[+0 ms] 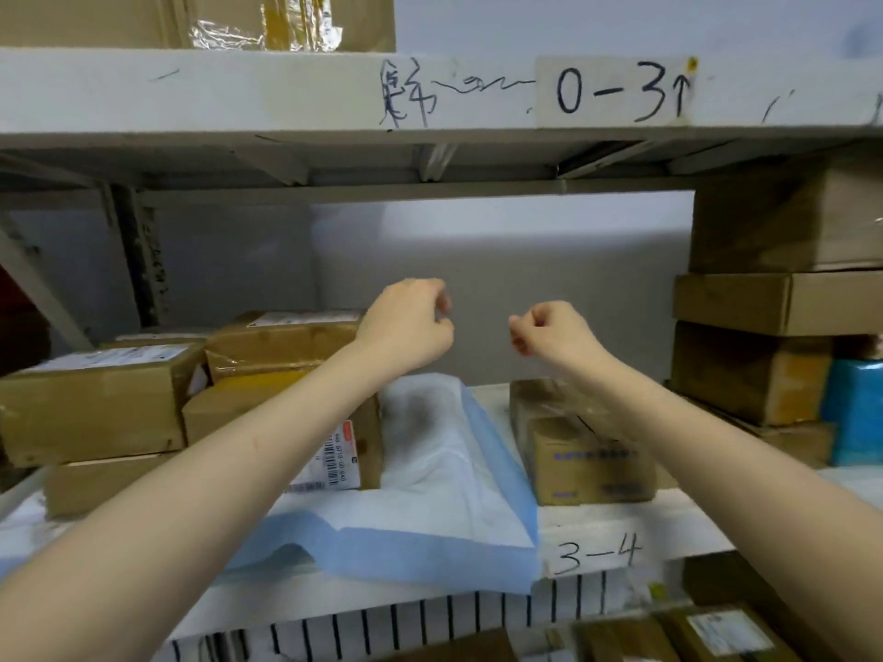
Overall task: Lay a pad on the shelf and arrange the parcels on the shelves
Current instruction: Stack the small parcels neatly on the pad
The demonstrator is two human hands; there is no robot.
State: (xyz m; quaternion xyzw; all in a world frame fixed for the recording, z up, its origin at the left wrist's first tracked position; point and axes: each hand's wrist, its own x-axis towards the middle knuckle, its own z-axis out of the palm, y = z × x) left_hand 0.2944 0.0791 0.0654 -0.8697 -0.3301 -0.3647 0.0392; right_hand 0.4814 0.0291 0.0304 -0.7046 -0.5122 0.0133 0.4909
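A blue and white pad (430,499) lies rumpled on the white middle shelf (669,523), its front edge hanging over the shelf lip. Several brown cardboard parcels (95,398) are stacked on the pad's left side, and one taped parcel (583,451) stands just right of the pad. My left hand (406,322) and my right hand (549,329) are raised above the pad in the gap between the parcels, both with fingers curled shut and nothing in them.
The upper shelf beam (286,93) marked "0-3" runs close overhead, with a box (200,19) on top. A tall stack of boxes (783,298) and a blue packet (855,408) fill the right end. More parcels (716,633) lie on the level below.
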